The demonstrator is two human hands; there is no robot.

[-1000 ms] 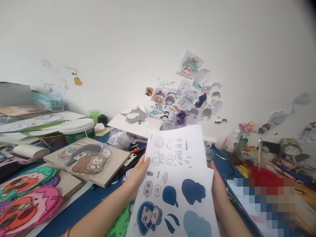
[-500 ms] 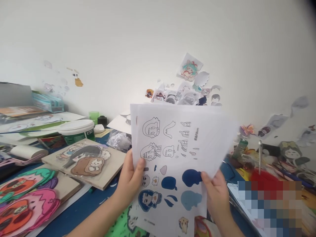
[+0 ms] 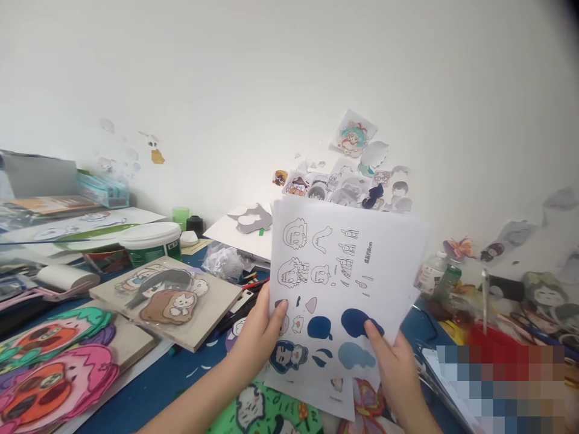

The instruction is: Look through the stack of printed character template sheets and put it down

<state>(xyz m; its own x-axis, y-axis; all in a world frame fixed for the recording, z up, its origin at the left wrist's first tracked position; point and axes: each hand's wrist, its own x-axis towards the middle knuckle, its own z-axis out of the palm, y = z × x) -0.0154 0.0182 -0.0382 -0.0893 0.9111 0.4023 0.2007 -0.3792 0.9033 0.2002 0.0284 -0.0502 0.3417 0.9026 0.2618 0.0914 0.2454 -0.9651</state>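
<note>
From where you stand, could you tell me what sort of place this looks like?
Probably a home craft or illustration desk: cartoon cutouts stuck on the wall, painted wooden boards, and printed character sheets held in both hands.

Counting what's here: two hands, the left hand and right hand, pinching one stack of printed sheets between their fingers. Left of the fingers: two wooden boards, one white tub.

wall stickers: lower ones hidden behind the held printed sheets
right hand: fingers behind the sheets, only thumb shows
pixelated patch: blurs whatever lies there
pink cutout: cut off by left edge
small print on sheet: too small to read
</note>
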